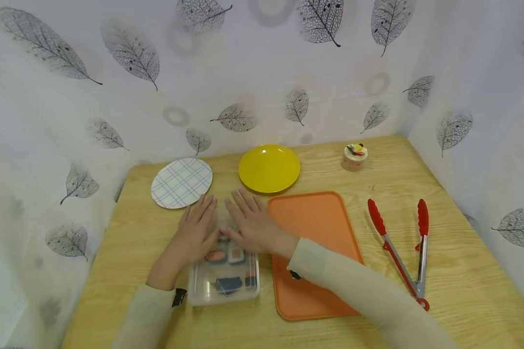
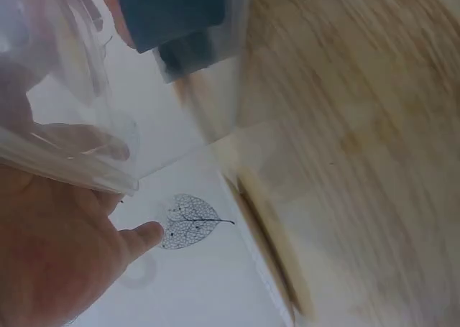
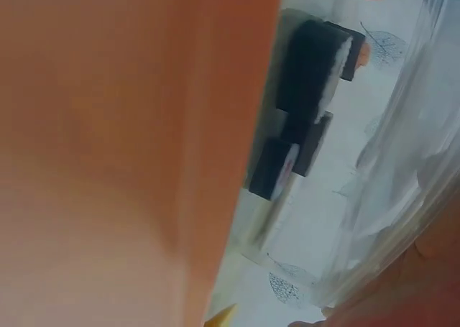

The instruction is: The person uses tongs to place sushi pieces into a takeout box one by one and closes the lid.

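Observation:
Both hands lie over a clear plastic box (image 1: 202, 296) with its lid on, at the middle-left of the table. My left hand (image 1: 194, 237) rests on the left side of the lid, fingers extended forward. On the right side, my right hand (image 1: 255, 228) spreads its straight fingers over the lid, the thumbs close together. Through the plastic show several sushi pieces (image 1: 229, 285), some wrapped in dark seaweed; the hands hide the far part of the box. The left wrist view shows the left hand (image 2: 65, 248) against the lid's edge. Dark sushi rolls (image 3: 309, 68) appear in the right wrist view.
An orange tray (image 1: 319, 213) lies right of the box, under the right forearm. Behind are a checked white plate (image 1: 181, 183) and a yellow plate (image 1: 269, 168). A small cupcake (image 1: 354, 157) stands back right; red-tipped tongs (image 1: 420, 271) lie spread at right. Leaf-patterned cloth surrounds the table.

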Tool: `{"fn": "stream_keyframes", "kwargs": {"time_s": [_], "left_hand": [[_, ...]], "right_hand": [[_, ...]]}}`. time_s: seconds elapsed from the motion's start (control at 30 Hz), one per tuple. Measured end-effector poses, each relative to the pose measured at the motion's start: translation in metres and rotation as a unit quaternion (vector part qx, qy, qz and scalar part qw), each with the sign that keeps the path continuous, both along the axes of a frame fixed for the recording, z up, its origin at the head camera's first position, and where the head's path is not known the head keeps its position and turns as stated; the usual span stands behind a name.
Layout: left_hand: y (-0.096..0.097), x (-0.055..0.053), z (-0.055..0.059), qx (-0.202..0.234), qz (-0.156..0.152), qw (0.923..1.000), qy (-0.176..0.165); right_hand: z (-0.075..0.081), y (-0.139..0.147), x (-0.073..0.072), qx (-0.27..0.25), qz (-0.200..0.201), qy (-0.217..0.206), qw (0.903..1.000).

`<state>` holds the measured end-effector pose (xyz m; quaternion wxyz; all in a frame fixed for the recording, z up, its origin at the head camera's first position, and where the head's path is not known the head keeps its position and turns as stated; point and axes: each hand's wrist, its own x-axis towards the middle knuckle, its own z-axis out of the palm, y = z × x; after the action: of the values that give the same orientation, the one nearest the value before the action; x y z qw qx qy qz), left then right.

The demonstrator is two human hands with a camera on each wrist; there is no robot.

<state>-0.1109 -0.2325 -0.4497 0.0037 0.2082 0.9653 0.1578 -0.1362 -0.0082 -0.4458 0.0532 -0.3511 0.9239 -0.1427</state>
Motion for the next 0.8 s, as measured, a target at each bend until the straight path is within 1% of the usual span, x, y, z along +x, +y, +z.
{"fn": "stream_keyframes", "kwargs": {"time_s": [0.13, 0.33, 0.5, 0.7, 0.8], "left_hand": [[0.0011, 0.0019, -0.0048, -0.001, 0.003, 1.0, 0.004], [0.0041, 0.0046, -0.0052, 0.007, 0.012, 0.9999, 0.004], [0.0059, 0.0053, -0.0061, 0.012, 0.017, 0.9996, 0.017], [0.0074, 0.0058, -0.0055, -0.01, 0.028, 0.9992, 0.029], [0.0084, 0.0064, -0.0042, -0.019, 0.027, 0.9991, 0.028]], "right_hand": [[-0.0043, -0.0015, 0.0025, -0.002, 0.0, 0.004, 1.0], [-0.0091, -0.0017, 0.0031, -0.016, 0.001, 0.016, 0.9997], [-0.0105, -0.0013, 0.0038, 0.0, -0.003, 0.039, 0.9992], [-0.0093, -0.0018, 0.0053, 0.006, -0.011, 0.058, 0.9982], [-0.008, -0.0019, 0.0057, 0.009, -0.01, 0.057, 0.9983]]}}
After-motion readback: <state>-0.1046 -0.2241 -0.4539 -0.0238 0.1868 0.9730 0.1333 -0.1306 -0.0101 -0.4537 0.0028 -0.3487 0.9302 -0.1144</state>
